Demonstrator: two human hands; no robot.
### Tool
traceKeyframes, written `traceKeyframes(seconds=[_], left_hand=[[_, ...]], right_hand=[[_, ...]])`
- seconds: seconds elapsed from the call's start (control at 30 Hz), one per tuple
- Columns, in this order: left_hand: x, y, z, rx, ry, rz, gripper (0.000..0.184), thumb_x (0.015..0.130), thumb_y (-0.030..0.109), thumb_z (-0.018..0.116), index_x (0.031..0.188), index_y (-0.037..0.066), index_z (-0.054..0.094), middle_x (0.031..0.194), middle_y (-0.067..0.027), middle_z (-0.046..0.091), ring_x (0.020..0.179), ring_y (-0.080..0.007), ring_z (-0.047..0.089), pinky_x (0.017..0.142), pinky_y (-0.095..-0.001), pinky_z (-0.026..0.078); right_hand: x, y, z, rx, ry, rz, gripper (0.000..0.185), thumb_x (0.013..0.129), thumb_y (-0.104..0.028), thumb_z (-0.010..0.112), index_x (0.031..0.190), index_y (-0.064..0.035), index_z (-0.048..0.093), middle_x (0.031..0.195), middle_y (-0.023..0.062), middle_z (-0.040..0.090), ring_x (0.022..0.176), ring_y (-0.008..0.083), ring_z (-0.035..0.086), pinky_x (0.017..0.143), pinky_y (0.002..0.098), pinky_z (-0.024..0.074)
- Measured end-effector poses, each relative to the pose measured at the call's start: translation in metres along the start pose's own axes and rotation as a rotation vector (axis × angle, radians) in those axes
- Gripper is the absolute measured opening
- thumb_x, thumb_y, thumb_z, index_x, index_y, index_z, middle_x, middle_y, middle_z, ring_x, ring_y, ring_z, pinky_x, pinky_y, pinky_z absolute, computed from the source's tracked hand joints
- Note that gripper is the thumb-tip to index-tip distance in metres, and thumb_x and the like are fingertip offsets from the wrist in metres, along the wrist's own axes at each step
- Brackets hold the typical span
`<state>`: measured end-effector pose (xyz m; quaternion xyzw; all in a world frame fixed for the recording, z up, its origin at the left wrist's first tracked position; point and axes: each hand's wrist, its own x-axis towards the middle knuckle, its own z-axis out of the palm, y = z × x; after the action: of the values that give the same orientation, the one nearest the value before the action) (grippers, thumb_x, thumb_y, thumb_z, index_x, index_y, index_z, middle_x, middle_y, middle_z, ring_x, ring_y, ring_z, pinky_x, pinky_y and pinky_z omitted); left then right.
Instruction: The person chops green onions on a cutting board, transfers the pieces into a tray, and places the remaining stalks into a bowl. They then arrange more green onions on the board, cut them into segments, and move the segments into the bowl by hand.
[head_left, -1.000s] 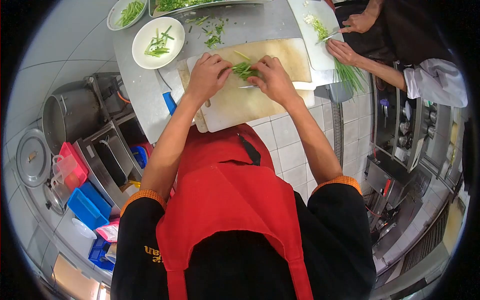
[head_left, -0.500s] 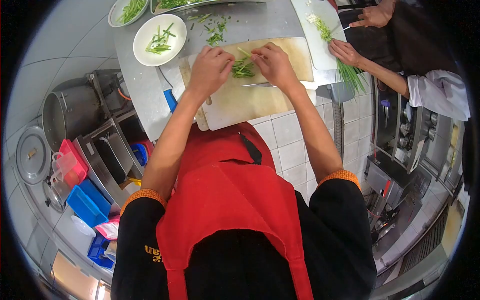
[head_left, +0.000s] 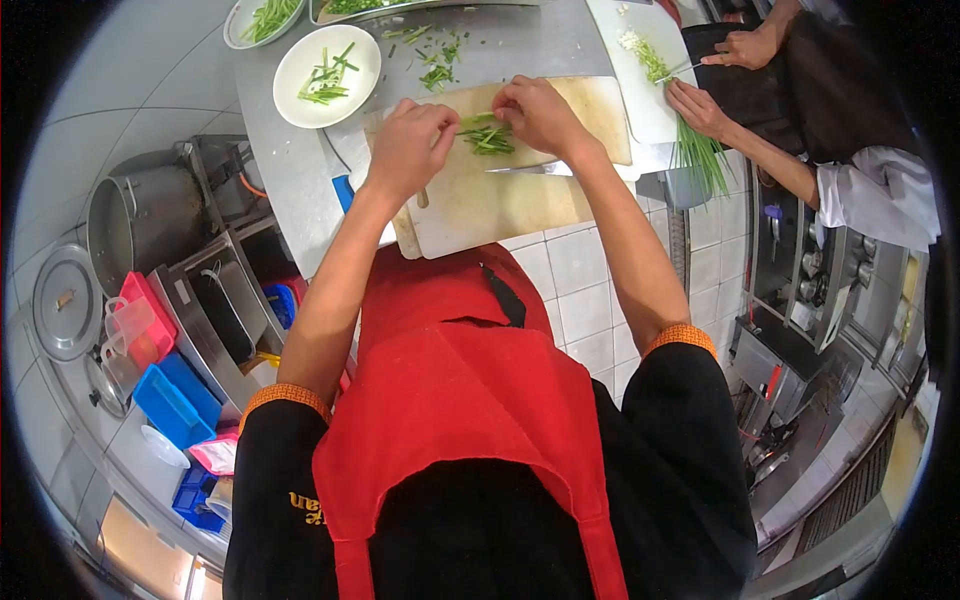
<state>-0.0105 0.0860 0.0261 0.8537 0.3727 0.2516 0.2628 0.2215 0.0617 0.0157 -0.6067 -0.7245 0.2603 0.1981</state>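
Note:
Cut green stalks (head_left: 489,138) lie in a small pile on the worn cutting board (head_left: 580,110). To the left of the pile is my left hand (head_left: 410,145), its fingers pinched together at the pile's edge. My right hand (head_left: 540,115) is at the upper right of the pile with fingers curled together; what it grips is hidden. A knife (head_left: 535,169) lies flat on the board below the pile, its blade pointing left. A second, paler board (head_left: 480,215) shows nearer to me.
A white bowl (head_left: 327,76) of cut stalks stands upper left, beside loose green scraps (head_left: 438,70). A blue handle (head_left: 343,192) lies at the left. At right, a co-worker's hands (head_left: 700,108) cut greens on another white board (head_left: 640,90).
My right hand has moved slightly up and my left hand slightly left and down, uncovering more of the pile. The light stalk above the pile no longer shows clearly.

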Motion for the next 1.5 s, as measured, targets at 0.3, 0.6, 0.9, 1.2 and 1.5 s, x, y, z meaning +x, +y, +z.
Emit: traceKeyframes(seconds=[0.3,0.6,0.9,1.2,1.5], left_hand=[[0.000,-0.007,-0.002,0.061,-0.027,-0.212,0.014,0.087,0.016,0.066,0.095,0.006,0.071,0.086,-0.0087,0.071,0.084,-0.0290,0.063,0.078,-0.0385,0.049],[-0.006,-0.023,-0.007,-0.063,-0.062,-0.307,0.017,0.087,0.015,0.065,0.099,0.006,0.072,0.086,-0.0129,0.073,0.079,-0.0301,0.067,0.075,-0.0396,0.052],[-0.013,-0.027,-0.021,-0.252,0.019,-0.507,0.018,0.087,0.015,0.067,0.102,0.004,0.072,0.086,-0.0113,0.073,0.069,-0.0224,0.065,0.066,-0.0338,0.052],[-0.003,0.000,0.008,-0.209,0.049,-0.168,0.015,0.087,0.015,0.070,0.098,0.004,0.072,0.088,-0.0079,0.072,0.080,-0.0206,0.063,0.075,-0.0334,0.051],[-0.007,0.005,0.030,-0.182,0.060,0.073,0.024,0.074,0.021,0.080,0.092,0.009,0.070,0.089,-0.0048,0.069,0.086,-0.0268,0.058,0.080,-0.0368,0.049]], right_hand=[[-0.001,-0.005,-0.010,0.000,-0.121,-0.001,0.010,0.084,-0.004,0.065,0.091,-0.0014,0.071,0.094,0.0157,0.066,0.091,0.0353,0.062,0.083,0.0422,0.0500],[-0.004,-0.040,0.013,-0.101,0.093,-0.104,0.013,0.082,-0.016,0.070,0.093,-0.0118,0.074,0.107,0.0072,0.063,0.108,0.0335,0.053,0.088,0.0464,0.0460],[0.009,-0.057,0.033,-0.146,0.068,-0.024,0.012,0.083,-0.017,0.068,0.093,-0.0162,0.075,0.111,0.0033,0.062,0.111,0.0306,0.051,0.088,0.0517,0.0425],[0.001,-0.011,-0.021,-0.072,0.130,-0.059,0.011,0.087,-0.008,0.067,0.094,-0.0032,0.073,0.087,0.0112,0.066,0.086,0.0321,0.061,0.081,0.0398,0.0490],[-0.003,-0.014,0.003,0.037,-0.065,-0.025,0.021,0.081,0.000,0.060,0.097,-0.0013,0.074,0.095,0.0172,0.067,0.097,0.0359,0.063,0.088,0.0421,0.0509]])
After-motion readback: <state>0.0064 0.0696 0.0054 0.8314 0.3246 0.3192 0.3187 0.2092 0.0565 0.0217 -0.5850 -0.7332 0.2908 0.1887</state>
